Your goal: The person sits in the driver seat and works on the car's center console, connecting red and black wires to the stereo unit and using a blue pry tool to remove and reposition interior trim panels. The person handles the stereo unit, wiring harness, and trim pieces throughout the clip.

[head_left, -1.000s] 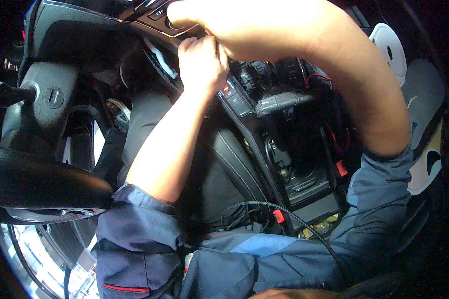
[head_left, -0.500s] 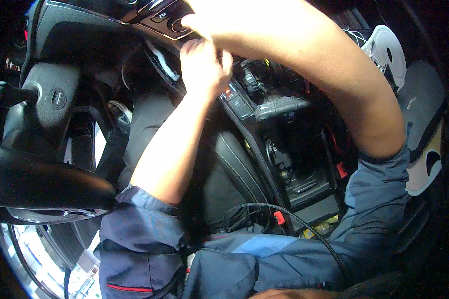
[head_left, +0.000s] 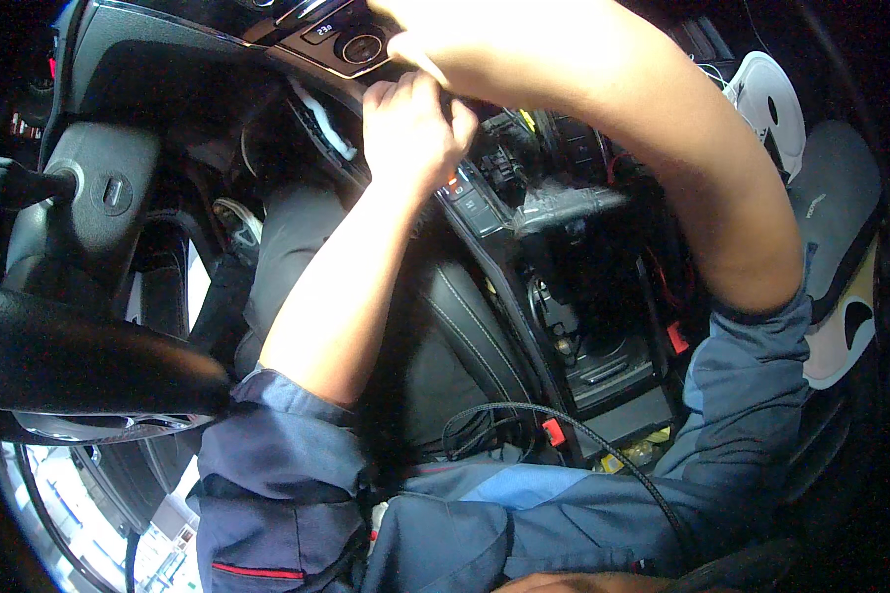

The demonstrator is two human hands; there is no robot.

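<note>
My left hand [head_left: 415,133] is at the lower edge of the centre dashboard panel [head_left: 311,54], its fingers curled and closed. Whatever they grip is hidden behind the hand. My right arm arches over from the right, and my right hand [head_left: 415,44] is just above the left one, beside a round dial [head_left: 360,46] on that panel. Bright light washes the right hand out, and most of its fingers are hidden. Below both hands lies the opened centre console [head_left: 588,381], with bare wiring and a grey plastic-like part [head_left: 569,210] inside.
The steering wheel [head_left: 99,356] is at the left, with a seat [head_left: 455,326] below my left arm. A black braided cable [head_left: 583,420] loops across my lap near a red seat-belt buckle [head_left: 554,432]. White-edged panels [head_left: 766,104] rest at the right.
My right hand has shifted slightly right, uncovering more of the round dial. My left hand has moved a little right and turned slightly, its fingers still curled.
</note>
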